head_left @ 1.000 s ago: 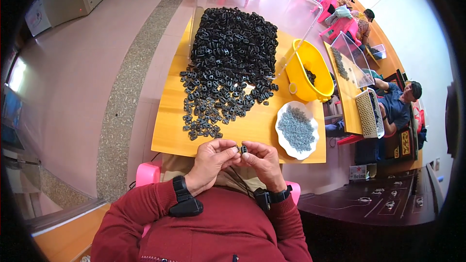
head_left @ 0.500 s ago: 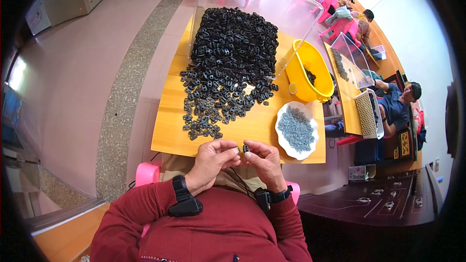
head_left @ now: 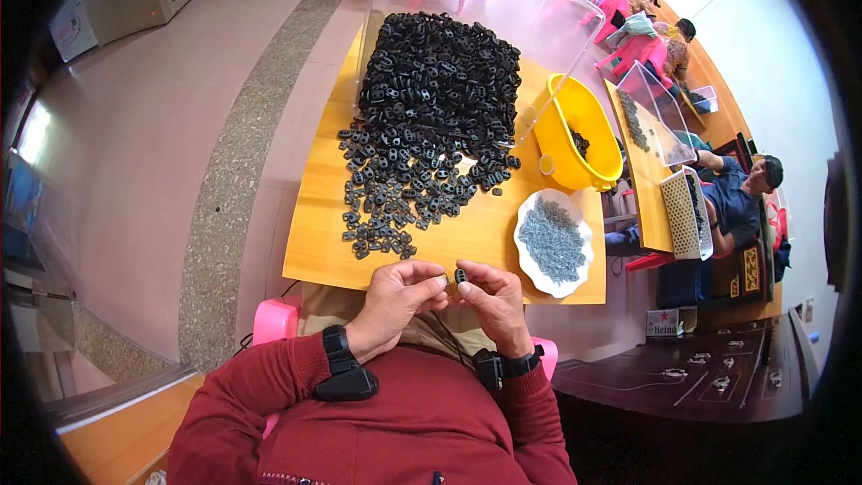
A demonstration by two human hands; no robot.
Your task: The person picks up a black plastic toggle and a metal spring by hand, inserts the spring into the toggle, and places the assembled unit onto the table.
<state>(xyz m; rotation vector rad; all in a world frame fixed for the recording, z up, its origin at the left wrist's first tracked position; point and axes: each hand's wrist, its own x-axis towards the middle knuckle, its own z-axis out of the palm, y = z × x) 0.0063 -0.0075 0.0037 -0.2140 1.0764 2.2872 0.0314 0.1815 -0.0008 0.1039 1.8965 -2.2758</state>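
Dark red long-sleeved sweater (head_left: 395,422); black wrist device (head_left: 346,375) on left wrist; black watch (head_left: 514,365) on right.

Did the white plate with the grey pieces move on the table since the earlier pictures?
No. The white plate sits at the same place beside the yellow tub, near the table's right front corner.

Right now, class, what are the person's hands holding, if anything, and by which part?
Both hands, left hand and right hand, pinch one small black plastic piece between their fingertips; which part of it they grip cannot be told.
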